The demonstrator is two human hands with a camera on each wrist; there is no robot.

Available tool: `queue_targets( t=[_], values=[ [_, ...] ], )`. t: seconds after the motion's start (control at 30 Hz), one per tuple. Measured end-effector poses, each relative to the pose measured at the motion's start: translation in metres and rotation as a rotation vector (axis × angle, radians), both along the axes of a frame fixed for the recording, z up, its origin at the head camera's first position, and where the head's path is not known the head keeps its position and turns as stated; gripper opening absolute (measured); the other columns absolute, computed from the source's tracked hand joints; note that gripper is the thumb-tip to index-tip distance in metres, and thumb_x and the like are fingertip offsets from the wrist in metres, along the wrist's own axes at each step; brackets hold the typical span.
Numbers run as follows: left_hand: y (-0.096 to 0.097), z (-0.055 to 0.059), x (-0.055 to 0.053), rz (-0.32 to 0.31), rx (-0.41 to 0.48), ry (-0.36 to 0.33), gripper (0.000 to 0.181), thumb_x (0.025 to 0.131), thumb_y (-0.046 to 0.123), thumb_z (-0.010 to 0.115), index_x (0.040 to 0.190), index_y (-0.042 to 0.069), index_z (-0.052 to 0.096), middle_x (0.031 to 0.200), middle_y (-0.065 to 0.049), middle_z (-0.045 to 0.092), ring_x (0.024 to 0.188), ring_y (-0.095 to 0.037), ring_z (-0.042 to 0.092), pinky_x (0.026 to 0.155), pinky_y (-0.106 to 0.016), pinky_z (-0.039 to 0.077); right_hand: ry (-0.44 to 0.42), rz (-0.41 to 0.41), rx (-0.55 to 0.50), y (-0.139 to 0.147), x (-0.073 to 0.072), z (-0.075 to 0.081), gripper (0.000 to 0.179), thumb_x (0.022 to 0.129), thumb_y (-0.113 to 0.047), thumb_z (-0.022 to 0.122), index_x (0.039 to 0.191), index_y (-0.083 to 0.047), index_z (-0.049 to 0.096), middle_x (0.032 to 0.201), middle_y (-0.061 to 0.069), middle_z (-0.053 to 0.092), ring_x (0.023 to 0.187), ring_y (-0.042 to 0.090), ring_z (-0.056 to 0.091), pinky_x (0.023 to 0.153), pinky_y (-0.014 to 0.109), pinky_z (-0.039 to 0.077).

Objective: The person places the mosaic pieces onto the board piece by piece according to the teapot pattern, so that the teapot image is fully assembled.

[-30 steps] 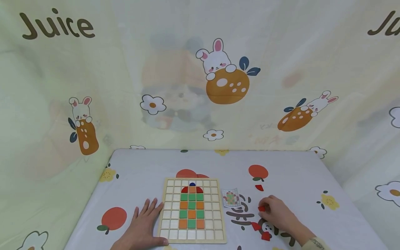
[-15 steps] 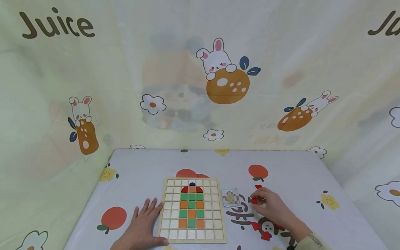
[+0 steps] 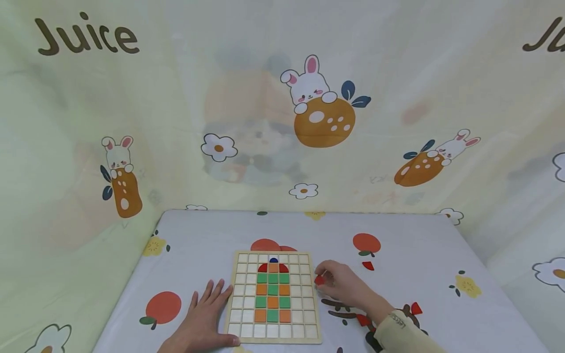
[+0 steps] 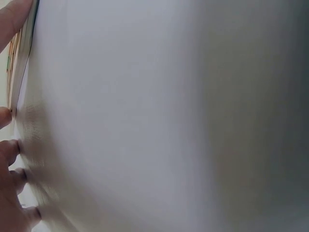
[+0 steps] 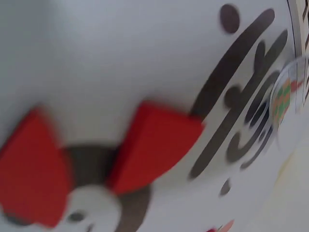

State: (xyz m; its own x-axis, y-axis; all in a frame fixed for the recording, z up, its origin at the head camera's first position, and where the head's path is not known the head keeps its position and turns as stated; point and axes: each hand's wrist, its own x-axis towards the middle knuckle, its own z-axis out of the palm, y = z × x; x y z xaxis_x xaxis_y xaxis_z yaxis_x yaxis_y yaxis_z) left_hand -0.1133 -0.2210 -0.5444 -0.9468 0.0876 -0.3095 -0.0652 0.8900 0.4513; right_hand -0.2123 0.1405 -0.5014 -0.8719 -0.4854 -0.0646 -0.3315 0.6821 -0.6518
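Note:
My left hand (image 3: 199, 316) lies with fingers spread along the left side of a square wooden grid board (image 3: 273, 340). Its thumb touches the near left corner. On the board, green and orange square tiles (image 3: 272, 290) form a block, topped by two red quarter-round pieces (image 3: 263, 268) and a dark blue half-round (image 3: 273, 260). Just off the board's right edge, my right hand (image 3: 346, 284) pinches a small red quarter-round piece (image 3: 319, 280) between thumb and fingers. A small pattern card (image 5: 284, 104) shows in the right wrist view; the right hand covers it in the head view.
Loose red pieces lie on the patterned tablecloth (image 3: 212, 235): one red piece (image 3: 368, 265) beyond the right hand, another red piece (image 3: 363, 320) beside the sleeve, and a third red piece (image 3: 416, 308) farther right. A printed cloth wall (image 3: 265, 162) rises behind the table.
The right hand has carried the pinched red piece leftward from the loose pieces to the board's right edge, over the card. The left hand stays by the board.

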Motion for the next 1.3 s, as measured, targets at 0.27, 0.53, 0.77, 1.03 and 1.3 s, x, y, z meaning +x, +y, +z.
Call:
queue_targets(
  t=[0.27,0.53,0.77,1.03,1.3],
  values=[
    [0.002,0.001,0.0,0.0,0.002,0.001,0.132,0.052,0.081,0.081,0.159,0.019,0.038,0.17,-0.01,0.026,0.16,-0.04,0.009,0.121,-0.077,0.005,-0.089,-0.008,0.066,-0.033,-0.007,-0.001,0.031,0.086,-0.01,0.081,0.113,-0.012,0.067,0.1,-0.002,0.063,0.094,0.018,0.055,0.077,0.032,0.052],
    [0.002,0.002,0.0,-0.006,-0.004,-0.001,0.131,0.052,0.081,0.08,0.159,0.019,0.038,0.17,-0.01,0.026,0.16,-0.04,0.009,0.121,-0.077,0.005,-0.091,-0.002,0.122,-0.047,-0.012,-0.007,0.026,0.086,-0.011,0.081,0.109,-0.016,0.069,0.098,-0.001,0.06,0.095,0.019,0.054,0.08,0.034,0.052],
    [0.003,0.002,-0.001,-0.01,0.005,0.01,0.13,0.053,0.079,0.082,0.159,0.019,0.038,0.17,-0.01,0.026,0.16,-0.041,0.01,0.121,-0.077,0.006,-0.08,0.015,0.13,-0.056,-0.017,-0.011,0.026,0.088,-0.009,0.08,0.111,-0.015,0.068,0.1,0.001,0.062,0.096,0.02,0.054,0.086,0.038,0.056],
    [0.001,0.001,0.0,-0.013,0.005,0.012,0.13,0.053,0.079,0.082,0.159,0.02,0.038,0.17,-0.009,0.027,0.16,-0.04,0.01,0.121,-0.077,0.006,-0.086,0.019,0.155,-0.062,-0.018,-0.011,0.028,0.09,-0.006,0.077,0.114,-0.014,0.066,0.103,0.0,0.064,0.096,0.019,0.056,0.091,0.041,0.058],
    [-0.001,0.002,0.0,-0.009,0.01,0.004,0.13,0.053,0.078,0.083,0.159,0.019,0.038,0.17,-0.01,0.026,0.16,-0.04,0.01,0.121,-0.077,0.005,-0.104,0.051,0.131,-0.064,-0.02,-0.01,0.032,0.091,-0.003,0.074,0.12,-0.013,0.065,0.11,0.0,0.067,0.1,0.018,0.059,0.096,0.044,0.058]
  ],
)
